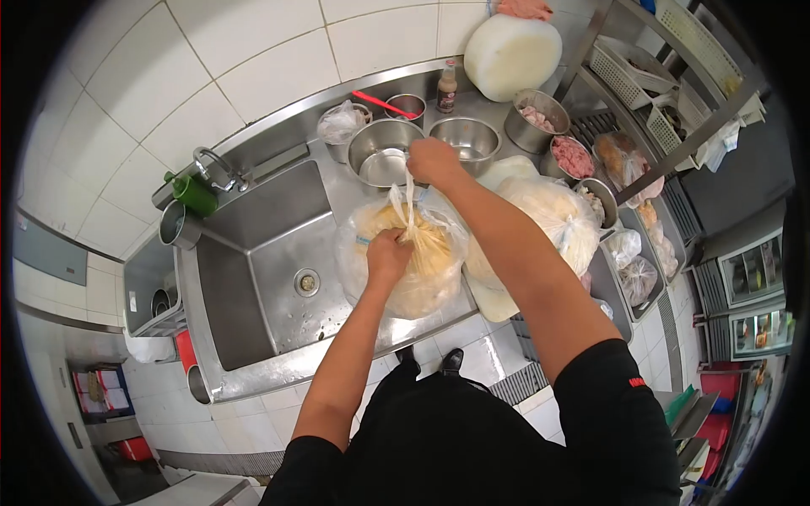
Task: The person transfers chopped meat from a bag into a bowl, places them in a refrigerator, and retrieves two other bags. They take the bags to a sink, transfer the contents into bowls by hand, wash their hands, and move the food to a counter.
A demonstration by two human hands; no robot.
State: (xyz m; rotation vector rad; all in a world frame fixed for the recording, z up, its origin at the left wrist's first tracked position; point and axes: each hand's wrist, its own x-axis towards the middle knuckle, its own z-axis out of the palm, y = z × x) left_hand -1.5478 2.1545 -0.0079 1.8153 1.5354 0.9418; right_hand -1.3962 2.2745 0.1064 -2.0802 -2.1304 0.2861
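The left hand [389, 255] grips the neck of a big bag [432, 274], and the right hand [433, 162] holds its top end up. The bag sits on the shiny surface [341, 184] by the sink [274, 236]. Another full bag [547, 211] is just beside it. Two bowls [466, 140] stand behind, near a bottle [446, 91].

Left of the stainless sink [236, 295], a tap [221, 173] stands near a green container [196, 196] and a metal pot [175, 226]. Along the back of the worktop [339, 179], a small brown bottle [447, 88] stands upright between a red handle [384, 104] and a thick, round white block [513, 57] near the tiled wall [278, 51]. Farther right, raw pink meat [572, 157] fills a steel pot, below white baskets [620, 74] on a metal rack [702, 150].
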